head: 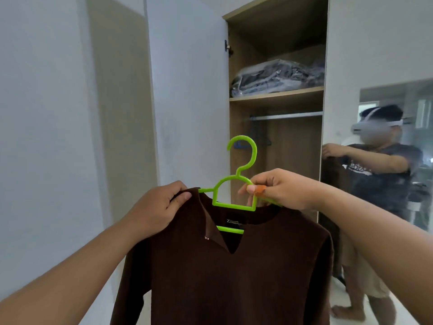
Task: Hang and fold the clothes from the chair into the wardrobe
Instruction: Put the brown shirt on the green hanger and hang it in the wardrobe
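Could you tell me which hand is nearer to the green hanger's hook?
Right. The right hand grips the green hanger just below its hook; the left hand holds the brown shirt further left.

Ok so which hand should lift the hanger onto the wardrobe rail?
Probably the right hand: it grips the green hanger below the hook, nearer the rail. The left hand only pinches the brown shirt shoulder.

Both my forearms reach up and forward: my left hand [159, 205], at 9 o'clock of center, grips with curled fingers; my right hand [278, 191], at 3 o'clock, pinches with thumb and fingertips.
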